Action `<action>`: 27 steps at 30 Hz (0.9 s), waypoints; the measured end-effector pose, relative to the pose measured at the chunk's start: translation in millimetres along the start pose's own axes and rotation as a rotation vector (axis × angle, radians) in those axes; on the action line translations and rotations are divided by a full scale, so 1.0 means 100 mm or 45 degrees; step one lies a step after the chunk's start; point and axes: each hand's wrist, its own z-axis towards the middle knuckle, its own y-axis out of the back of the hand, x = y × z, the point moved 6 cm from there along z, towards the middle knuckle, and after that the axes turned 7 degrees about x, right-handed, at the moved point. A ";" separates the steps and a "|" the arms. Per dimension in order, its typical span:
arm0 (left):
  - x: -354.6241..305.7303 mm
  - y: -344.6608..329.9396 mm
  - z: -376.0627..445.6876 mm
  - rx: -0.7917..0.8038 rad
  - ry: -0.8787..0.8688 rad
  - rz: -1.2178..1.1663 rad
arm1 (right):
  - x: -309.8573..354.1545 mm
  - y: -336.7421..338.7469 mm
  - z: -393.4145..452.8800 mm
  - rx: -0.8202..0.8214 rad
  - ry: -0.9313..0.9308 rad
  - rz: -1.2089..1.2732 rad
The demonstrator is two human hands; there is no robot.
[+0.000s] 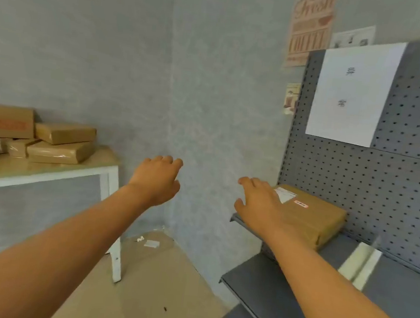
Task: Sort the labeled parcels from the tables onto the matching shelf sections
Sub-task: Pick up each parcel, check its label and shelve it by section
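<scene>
- Head view: the right hand [261, 203] hangs with loose fingers at the near left corner of a brown parcel [309, 216]; contact is unclear, its grip released.
- The parcel lies on the grey shelf [344, 253].
- The left hand [157, 179] hangs released, holding nothing.
- More parcels [57, 143] crowd the tabletop [47, 167] at left.

A wall poster [311, 27] high above the right-hand fingers [253, 182] reads "Fresh"; the white sheet [353, 93] on the pegboard carries two blurred characters; parcel [311, 216] labels and the box's [6, 122] red print are illegible.
</scene>
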 end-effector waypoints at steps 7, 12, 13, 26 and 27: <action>1.73 -0.24 -0.16 0.014 0.276 0.049 | 1.40 -0.63 1.02 0.059 0.214 0.041; 2.68 -0.59 -0.15 0.066 0.452 0.017 | 2.23 -1.07 1.72 0.116 0.382 0.062; 2.87 -0.67 -0.10 0.075 0.477 0.019 | 2.38 -1.18 1.88 0.119 0.414 0.071; 4.89 -1.24 1.03 0.091 0.681 0.083 | 3.71 -2.19 4.17 0.170 0.595 0.277; 5.03 -1.28 1.07 0.104 0.698 0.086 | 3.84 -2.25 4.27 0.178 0.619 0.281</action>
